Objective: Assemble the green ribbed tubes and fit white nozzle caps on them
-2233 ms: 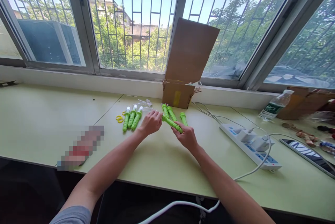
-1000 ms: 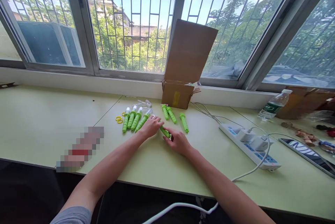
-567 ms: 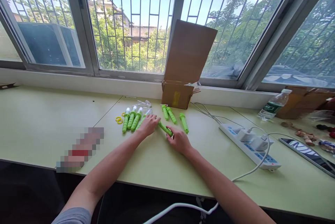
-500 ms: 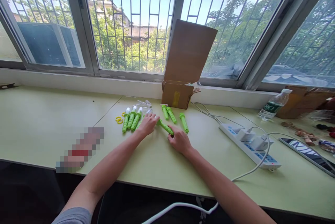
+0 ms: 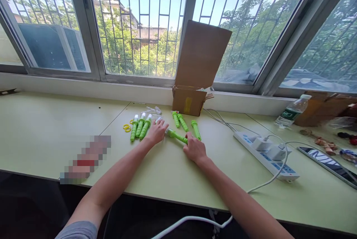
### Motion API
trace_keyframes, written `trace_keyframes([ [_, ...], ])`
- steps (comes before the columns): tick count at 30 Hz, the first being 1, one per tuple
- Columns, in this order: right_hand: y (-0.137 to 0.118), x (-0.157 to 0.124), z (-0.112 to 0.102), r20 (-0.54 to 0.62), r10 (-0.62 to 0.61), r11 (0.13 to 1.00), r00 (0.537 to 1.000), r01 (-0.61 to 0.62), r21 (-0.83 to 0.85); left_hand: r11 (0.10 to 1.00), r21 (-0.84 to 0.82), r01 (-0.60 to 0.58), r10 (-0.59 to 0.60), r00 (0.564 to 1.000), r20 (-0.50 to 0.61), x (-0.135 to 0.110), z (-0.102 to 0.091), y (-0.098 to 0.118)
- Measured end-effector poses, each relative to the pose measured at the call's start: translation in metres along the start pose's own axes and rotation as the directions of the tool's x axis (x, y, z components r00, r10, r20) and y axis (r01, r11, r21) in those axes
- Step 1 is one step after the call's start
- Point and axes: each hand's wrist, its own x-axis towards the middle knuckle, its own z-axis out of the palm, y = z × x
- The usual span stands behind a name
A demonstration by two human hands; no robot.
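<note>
My right hand (image 5: 195, 148) grips the lower end of a green ribbed plastic tube (image 5: 178, 136). The tube slants up to the left, and its clear end points at my left hand (image 5: 157, 131). That hand is closed, with its fingers bent downward over a whitish, clear piece (image 5: 158, 119); what it pinches is mostly hidden. Left of it lie several green tubes with white tips (image 5: 140, 125). To the right, two green tubes (image 5: 179, 120) lie together, and another green tube (image 5: 196, 129) lies just beyond my right hand.
Yellow rings (image 5: 127, 128) and clear plastic pieces (image 5: 154, 110) lie near the tubes. An opened cardboard box (image 5: 187, 100) stands against the window sill. On the right are a power strip (image 5: 267, 155) with cables, a water bottle (image 5: 292, 112) and a phone (image 5: 329, 164). A blurred patch (image 5: 86, 161) covers something at left.
My right hand has moved slightly right with the green tube, and its clear end now shows beside my left hand. My left hand has shifted a little left.
</note>
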Motion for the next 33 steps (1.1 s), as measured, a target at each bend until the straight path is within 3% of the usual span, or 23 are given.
trace_keyframes([
  [3, 0.002, 0.001, 0.000, -0.002, -0.004, 0.999, 1.000, 0.003, -0.041, 1.000, -0.015, -0.027, 0.027, 1.000, 0.008, 0.000, 0.000, 0.002],
  [7, 0.004, 0.002, 0.002, -0.048, -0.115, 0.992, 0.992, 0.112, -0.053, 0.998, -0.042, -0.056, 0.057, 0.997, 0.043, 0.001, -0.002, 0.002],
  [16, 0.009, 0.003, -0.004, -0.176, -0.332, 0.943, 0.927, 0.332, -0.028, 0.997, -0.065, -0.042, 0.047, 0.996, 0.071, 0.002, -0.017, -0.008],
  [27, 0.005, 0.003, -0.017, -0.134, -0.293, 0.859, 0.947, 0.322, 0.399, 0.999, -0.015, -0.032, 0.032, 0.999, 0.029, 0.003, -0.019, -0.008],
  [33, -0.002, -0.001, -0.016, -0.146, -0.269, 0.828, 0.952, 0.306, 0.470, 0.999, 0.027, -0.038, 0.040, 0.998, -0.043, 0.001, -0.020, -0.011],
])
